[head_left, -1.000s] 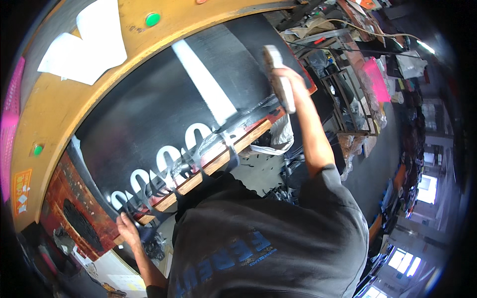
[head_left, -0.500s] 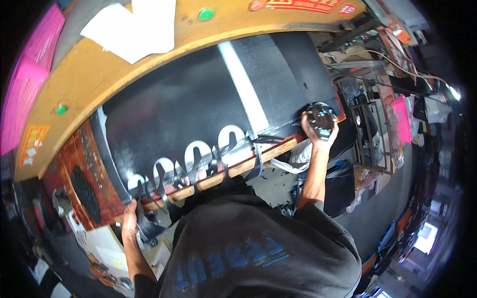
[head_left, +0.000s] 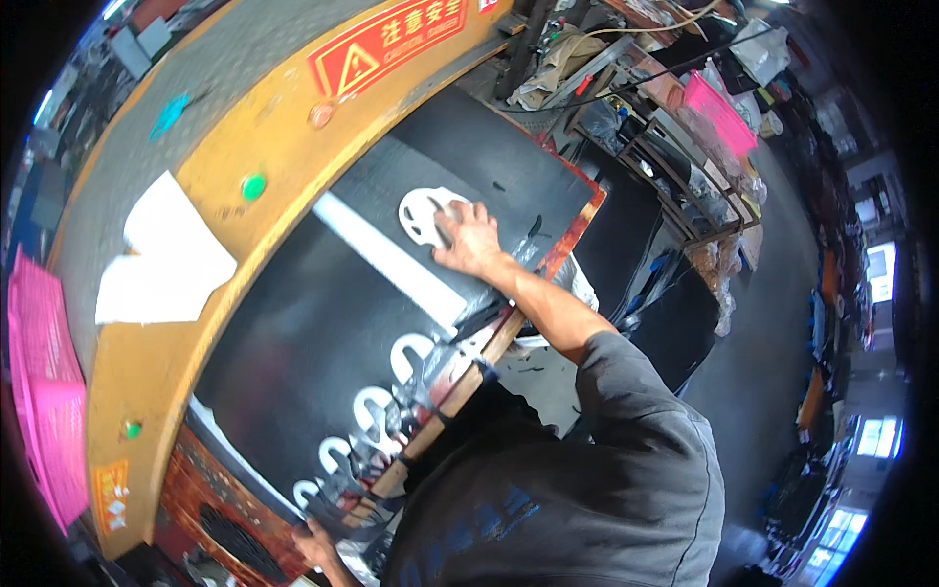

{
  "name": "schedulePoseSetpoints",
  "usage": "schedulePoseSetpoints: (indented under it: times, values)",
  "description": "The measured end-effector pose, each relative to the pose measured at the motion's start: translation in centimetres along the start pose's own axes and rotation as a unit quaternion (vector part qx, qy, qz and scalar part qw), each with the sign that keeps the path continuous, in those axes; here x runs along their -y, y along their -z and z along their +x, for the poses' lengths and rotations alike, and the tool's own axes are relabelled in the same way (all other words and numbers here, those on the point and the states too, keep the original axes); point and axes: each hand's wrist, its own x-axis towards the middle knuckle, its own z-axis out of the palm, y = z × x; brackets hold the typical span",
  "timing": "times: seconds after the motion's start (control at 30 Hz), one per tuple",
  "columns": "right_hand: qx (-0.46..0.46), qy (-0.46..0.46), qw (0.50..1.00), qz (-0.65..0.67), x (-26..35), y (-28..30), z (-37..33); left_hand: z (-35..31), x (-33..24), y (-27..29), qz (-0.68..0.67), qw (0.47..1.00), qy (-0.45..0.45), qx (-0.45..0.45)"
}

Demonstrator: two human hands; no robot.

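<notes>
My right hand point(head_left: 471, 240) has hold of a white oval die point(head_left: 419, 217), its fingers partly spread and bent over the right side; that cover hides which way the long axis runs. The die lies just left of this hand, far from my left hand point(head_left: 315, 543), which is at the near left edge of the black sheet point(head_left: 284, 303); I cannot tell its grip. A white strip point(head_left: 386, 254) runs left of the die; beyond is the yellow beam point(head_left: 220, 147).

Glaring windows point(head_left: 879, 437); dark, warped rim

There are two hands point(head_left: 471, 241) point(head_left: 315, 544), one white oval tool point(head_left: 419, 210), four white arches point(head_left: 411, 339), and, at frame left, two green buttons point(head_left: 253, 188) point(head_left: 133, 430)
</notes>
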Motion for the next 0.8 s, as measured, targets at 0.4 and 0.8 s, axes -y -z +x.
schedulePoseSetpoints:
  times: [0.4,0.8]
  values:
    - [0.205,0.082,0.973,0.072,0.6,-0.5,13.7,-3.9,-50.4,-4.8,-0.199,0.887,-0.416,-0.016]
    - [0.151,0.196,0.953,0.177,-2.0,-2.1,12.8,-0.9,-59.7,-13.5,-0.071,0.888,-0.428,-0.152]
